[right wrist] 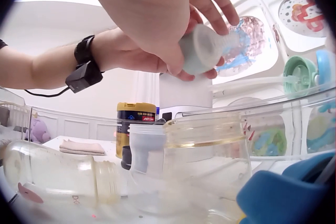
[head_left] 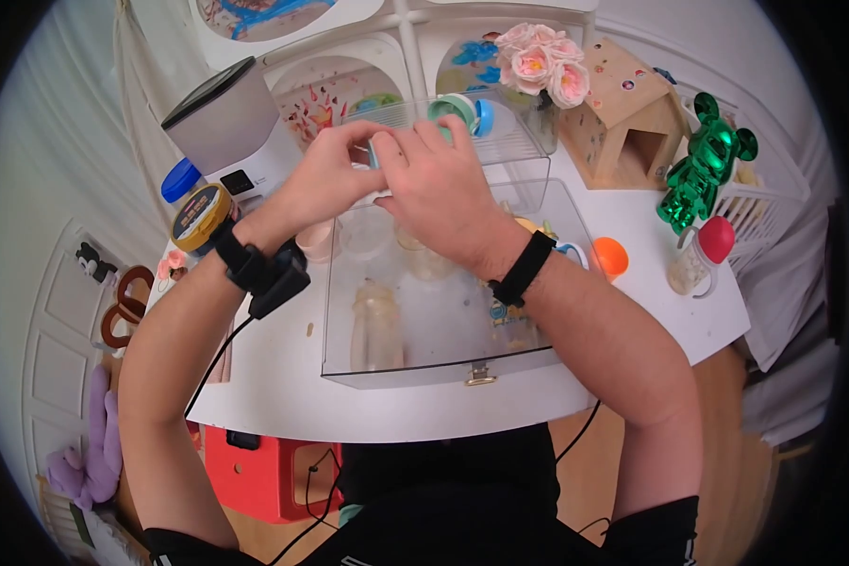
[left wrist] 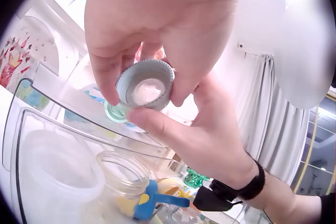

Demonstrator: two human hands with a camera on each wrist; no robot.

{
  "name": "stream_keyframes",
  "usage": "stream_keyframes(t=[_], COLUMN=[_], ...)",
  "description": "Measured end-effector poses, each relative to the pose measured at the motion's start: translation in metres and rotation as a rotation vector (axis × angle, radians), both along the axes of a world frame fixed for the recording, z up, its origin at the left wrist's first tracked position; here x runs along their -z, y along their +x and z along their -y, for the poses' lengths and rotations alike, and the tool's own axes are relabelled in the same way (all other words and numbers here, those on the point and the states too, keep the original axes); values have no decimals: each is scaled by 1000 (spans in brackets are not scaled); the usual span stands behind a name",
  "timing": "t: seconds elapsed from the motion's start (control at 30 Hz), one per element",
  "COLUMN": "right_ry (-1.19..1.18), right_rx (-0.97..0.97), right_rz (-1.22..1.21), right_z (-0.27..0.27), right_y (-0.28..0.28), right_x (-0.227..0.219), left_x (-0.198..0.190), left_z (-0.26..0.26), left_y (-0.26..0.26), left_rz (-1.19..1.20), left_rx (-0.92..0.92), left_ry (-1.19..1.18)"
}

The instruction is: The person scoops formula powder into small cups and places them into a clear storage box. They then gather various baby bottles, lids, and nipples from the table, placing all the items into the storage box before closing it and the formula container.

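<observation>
A grey-green ring cap (left wrist: 125, 87) with a clear teat (right wrist: 207, 44) hangs in the air above the clear case (head_left: 349, 379). My left hand (head_left: 335, 174) grips its rim, thumb on one side and fingers on the other, in the left wrist view. The right hand (head_left: 439, 193) meets it there, its thumb touching the lower rim; some of its fingers are hidden in that view. In the right wrist view the cap sits between both hands, its teat facing away from the left palm. Below, a clear bottle (right wrist: 58, 174) lies inside the case.
Behind the hands, a green lid (head_left: 453, 111) and a blue lid (head_left: 484, 118) rest on the case's rear part. Left of the case stand a gold-lidded tub (head_left: 201, 215) and a grey appliance (head_left: 226, 118). An orange cup (head_left: 610, 257) and red-topped cup (head_left: 716, 240) stand right.
</observation>
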State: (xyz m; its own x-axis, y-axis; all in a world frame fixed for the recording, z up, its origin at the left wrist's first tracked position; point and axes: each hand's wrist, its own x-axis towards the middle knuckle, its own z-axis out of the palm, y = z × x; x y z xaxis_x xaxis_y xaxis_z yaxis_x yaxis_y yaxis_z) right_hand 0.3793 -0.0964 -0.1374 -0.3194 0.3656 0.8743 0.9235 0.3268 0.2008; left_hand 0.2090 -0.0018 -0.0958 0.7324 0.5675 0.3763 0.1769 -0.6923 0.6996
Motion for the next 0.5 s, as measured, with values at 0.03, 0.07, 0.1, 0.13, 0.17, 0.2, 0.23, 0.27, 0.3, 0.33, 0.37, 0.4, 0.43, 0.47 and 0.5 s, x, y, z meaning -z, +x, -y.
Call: stream_keyframes(t=[0.03, 0.07, 0.1, 0.13, 0.17, 0.2, 0.23, 0.27, 0.3, 0.33, 0.37, 0.4, 0.43, 0.47, 0.5], right_ry=[12, 25, 4, -16, -34, -62, -89, -115, -138, -162, -185, -191, -197, -206, -201], right_rx=[39, 77, 89, 103, 118, 104, 92, 81, 78, 75, 71, 64, 58, 52, 50], right_rz=[2, 5, 11, 17, 22, 29, 35, 39, 53, 66, 78, 85, 92, 99, 101], right_z=[0, 0, 0, 1, 2, 2, 2, 2, 2, 3, 3, 4, 4, 5, 5], right_y=[0, 0, 1, 2, 3, 4, 4, 4, 4, 3, 3, 2, 2, 1, 2], right_x=[-1, -2, -2, -2, -2, 0, 3, 5, 6, 8, 8, 8, 8, 8, 8], left_x=[-1, -3, -6, -8, -7, -6, -3, -3, -2, 1, 3, 5, 8, 11, 12], left_z=[-12, -25, -35, -43, -51, -60, -71, -77, -82, -86, -87, -88, -89, -88, -88], left_y=[2, 3, 3, 2, 0, -1, -2, 0, 0, 0, 1, 2, 4, 6, 7], left_rz=[-73, -145, -216, -209, -197, -186, -175, -155, -208, -263, -317, -342, -367, -393, -389], left_rx=[-117, -235, -354, -424, -458, -490, -520, -547, -549, -552, -555, -534, -512, -489, -477], left_ry=[30, 60, 90, 136, 119, 104, 89, 57, 89, 121, 152, 143, 132, 120, 127])
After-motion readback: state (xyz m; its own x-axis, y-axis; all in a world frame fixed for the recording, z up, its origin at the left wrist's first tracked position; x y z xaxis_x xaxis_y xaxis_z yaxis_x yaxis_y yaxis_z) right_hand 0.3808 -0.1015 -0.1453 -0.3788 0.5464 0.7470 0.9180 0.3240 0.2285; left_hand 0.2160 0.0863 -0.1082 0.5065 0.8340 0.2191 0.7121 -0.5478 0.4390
